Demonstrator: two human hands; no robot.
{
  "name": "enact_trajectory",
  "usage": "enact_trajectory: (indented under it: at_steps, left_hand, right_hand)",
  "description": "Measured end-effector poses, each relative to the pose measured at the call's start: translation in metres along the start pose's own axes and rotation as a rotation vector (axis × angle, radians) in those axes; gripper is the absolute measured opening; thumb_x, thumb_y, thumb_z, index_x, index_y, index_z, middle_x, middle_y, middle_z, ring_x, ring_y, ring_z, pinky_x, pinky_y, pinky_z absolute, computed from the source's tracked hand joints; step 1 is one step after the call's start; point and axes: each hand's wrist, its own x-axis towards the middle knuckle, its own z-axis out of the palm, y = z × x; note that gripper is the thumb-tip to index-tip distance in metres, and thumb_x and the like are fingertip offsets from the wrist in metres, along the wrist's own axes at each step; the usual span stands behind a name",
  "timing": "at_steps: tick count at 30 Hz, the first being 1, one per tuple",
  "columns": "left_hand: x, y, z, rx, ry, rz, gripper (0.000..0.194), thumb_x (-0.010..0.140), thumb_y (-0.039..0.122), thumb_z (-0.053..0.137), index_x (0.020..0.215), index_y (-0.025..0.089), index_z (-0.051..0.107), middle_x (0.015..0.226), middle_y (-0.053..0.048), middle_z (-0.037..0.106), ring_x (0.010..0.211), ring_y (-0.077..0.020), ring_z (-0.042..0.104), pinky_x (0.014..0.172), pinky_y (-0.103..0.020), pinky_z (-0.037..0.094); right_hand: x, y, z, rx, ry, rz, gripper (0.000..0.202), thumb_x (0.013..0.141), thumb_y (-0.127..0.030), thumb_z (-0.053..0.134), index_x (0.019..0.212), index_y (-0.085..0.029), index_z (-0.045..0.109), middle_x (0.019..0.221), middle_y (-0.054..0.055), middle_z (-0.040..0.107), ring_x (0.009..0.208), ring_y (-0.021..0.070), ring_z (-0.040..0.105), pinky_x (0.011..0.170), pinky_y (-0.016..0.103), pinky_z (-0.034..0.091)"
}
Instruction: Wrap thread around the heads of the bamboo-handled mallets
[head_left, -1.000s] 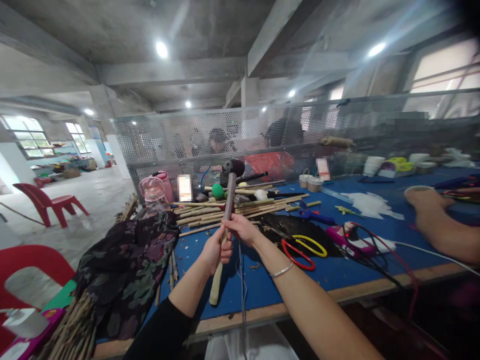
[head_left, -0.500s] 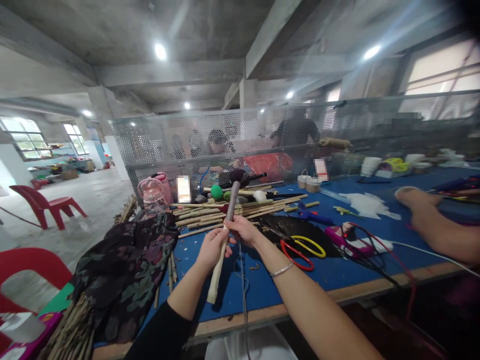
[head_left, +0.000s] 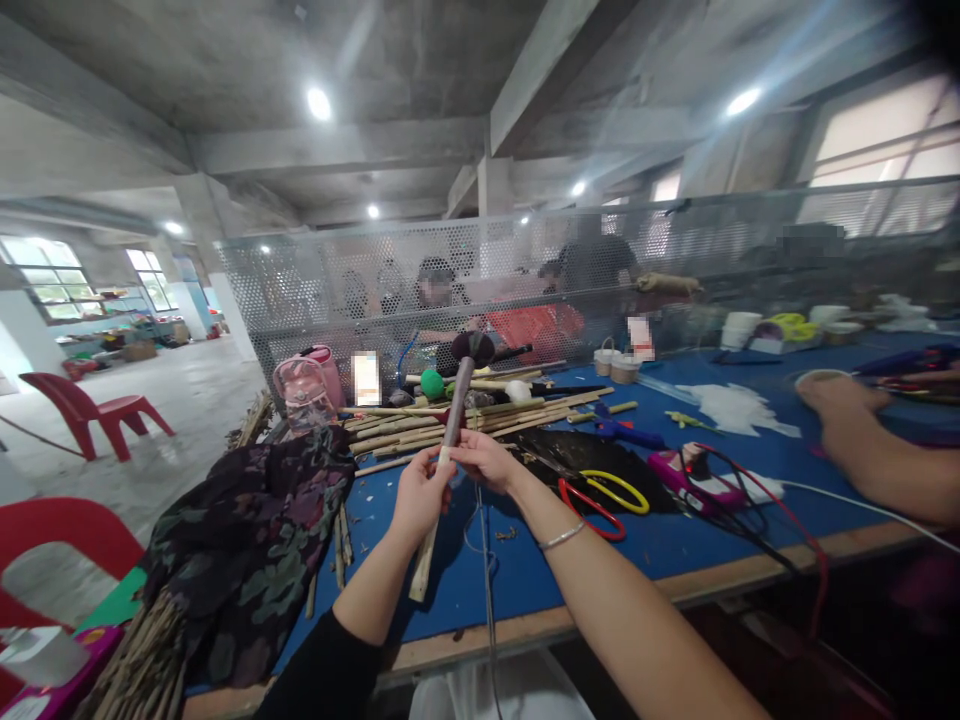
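Observation:
Both of my hands hold one stick, tilted with its top leaning away from me. Its lower part is pale bare wood, and its upper part looks grey-brown and smooth, perhaps wrapped. My left hand is closed around the pale part just below the join. At the join, the fingers of my right hand pinch the stick. A thin grey cord hangs below my right hand over the table edge; whether the fingers hold it is hidden. Behind the stick's top sits a dark round bundle.
Long thin sticks lie across the blue table. Scissors with red and yellow handles rest at right, near a purple power strip. Dark patterned cloth covers the left side. Another person's arm reaches in from the right.
The stick and both hands have shifted slightly left. My left hand has closed more tightly around the stick near the join.

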Motion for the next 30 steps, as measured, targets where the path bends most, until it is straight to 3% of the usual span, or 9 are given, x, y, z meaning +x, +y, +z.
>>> enact_trajectory:
  at_steps: [3,6,10,12,18,21,23,27,30]
  left_hand:
    - [0.001,0.002,0.000,-0.120,-0.081,-0.072,0.037,0.069,0.044,0.057,0.092,0.014,0.053,0.073,-0.002,0.059,0.043,-0.0067,0.048,0.039,-0.019,0.037]
    - [0.000,0.000,0.000,-0.044,-0.088,-0.101,0.036,0.072,0.046,0.052,0.088,0.015,0.054,0.071,-0.002,0.059,0.049,-0.0095,0.051,0.043,-0.020,0.039]
    - [-0.002,-0.005,0.000,0.248,0.171,0.074,0.033,0.063,0.037,0.065,0.087,0.016,0.056,0.066,0.000,0.057,0.054,-0.0097,0.049,0.050,-0.020,0.038]
    - [-0.001,-0.005,-0.001,0.298,0.247,0.127,0.029,0.059,0.034,0.069,0.079,0.015,0.057,0.063,0.000,0.056,0.055,-0.0099,0.049,0.052,-0.020,0.038]
    - [0.003,-0.007,0.000,-0.036,0.043,-0.077,0.036,0.066,0.049,0.060,0.070,0.014,0.056,0.054,0.000,0.055,0.042,-0.0087,0.047,0.043,-0.020,0.037]
    - [0.002,-0.011,0.002,-0.109,-0.034,-0.169,0.037,0.070,0.051,0.055,0.071,0.014,0.056,0.059,-0.002,0.059,0.044,-0.0098,0.051,0.044,-0.021,0.039]
    - [0.004,-0.012,0.002,-0.027,-0.027,-0.165,0.034,0.070,0.048,0.056,0.074,0.014,0.056,0.061,-0.002,0.059,0.047,-0.0112,0.053,0.046,-0.022,0.040]
    - [0.019,-0.013,0.002,0.352,0.130,0.011,0.025,0.062,0.033,0.065,0.077,0.015,0.055,0.060,0.000,0.057,0.050,-0.0108,0.052,0.048,-0.020,0.037]
    - [0.029,-0.013,0.004,0.565,0.127,0.058,0.019,0.059,0.026,0.067,0.069,0.014,0.055,0.057,0.000,0.057,0.050,-0.0107,0.051,0.048,-0.019,0.033]
  right_hand:
    - [0.000,0.002,0.001,0.032,0.022,-0.003,0.029,0.067,-0.037,0.066,0.078,-0.016,0.049,0.049,-0.007,0.047,0.031,0.0019,0.024,0.032,0.018,0.010]
    - [0.003,0.006,0.002,0.001,0.085,0.022,0.028,0.064,-0.035,0.067,0.072,-0.015,0.049,0.044,-0.008,0.043,0.031,0.0026,0.025,0.033,0.018,0.012]
    - [0.007,0.011,0.003,-0.015,0.157,-0.009,0.028,0.056,-0.029,0.071,0.068,-0.013,0.052,0.056,-0.003,0.054,0.045,0.0064,0.044,0.042,0.019,0.031]
    - [0.007,0.011,0.004,-0.033,0.166,-0.017,0.028,0.056,-0.029,0.071,0.069,-0.013,0.054,0.059,-0.001,0.056,0.049,0.0080,0.047,0.045,0.019,0.034]
    - [0.001,0.000,0.005,0.016,0.118,0.035,0.029,0.065,-0.039,0.066,0.073,-0.016,0.051,0.040,-0.010,0.035,0.030,0.0025,0.018,0.032,0.019,0.009]
    - [0.000,-0.001,0.005,0.002,0.122,0.038,0.029,0.064,-0.039,0.067,0.067,-0.016,0.049,0.043,-0.008,0.039,0.032,0.0027,0.023,0.033,0.019,0.013]
    - [0.003,0.003,0.004,-0.055,0.164,0.032,0.030,0.060,-0.036,0.070,0.061,-0.015,0.049,0.044,-0.007,0.042,0.035,0.0036,0.030,0.036,0.019,0.020]
    - [0.010,0.015,-0.002,-0.111,0.200,0.017,0.029,0.057,-0.035,0.070,0.061,-0.012,0.054,0.054,-0.001,0.054,0.047,0.0078,0.045,0.045,0.020,0.031]
    - [0.013,0.021,-0.007,-0.129,0.208,0.010,0.031,0.058,-0.038,0.069,0.063,-0.011,0.057,0.058,0.002,0.057,0.051,0.0096,0.049,0.049,0.021,0.033]
